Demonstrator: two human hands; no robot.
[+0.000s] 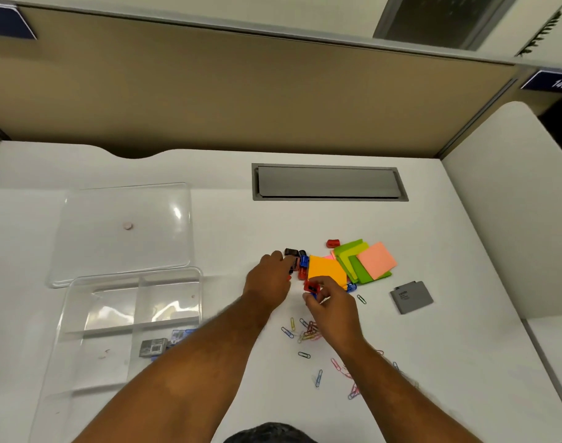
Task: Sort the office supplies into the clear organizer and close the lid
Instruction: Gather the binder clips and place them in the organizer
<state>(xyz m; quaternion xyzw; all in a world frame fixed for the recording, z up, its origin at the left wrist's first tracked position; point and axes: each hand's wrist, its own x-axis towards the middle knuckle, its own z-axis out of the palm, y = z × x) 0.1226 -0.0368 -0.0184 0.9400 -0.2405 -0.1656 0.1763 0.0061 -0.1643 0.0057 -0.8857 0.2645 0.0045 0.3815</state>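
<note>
Head view: organizer [81,314] holds staple boxes [153,347]; left hand [268,279] grips black sharpeners [291,252], right hand [332,310] pinches red sharpener [311,286].

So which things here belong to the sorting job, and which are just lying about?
Job: clear organizer, its lid, sticky notes, paper clips, small red, blue and black sharpeners.
Lying about: grey card possibly, desk cable hatch.
</note>
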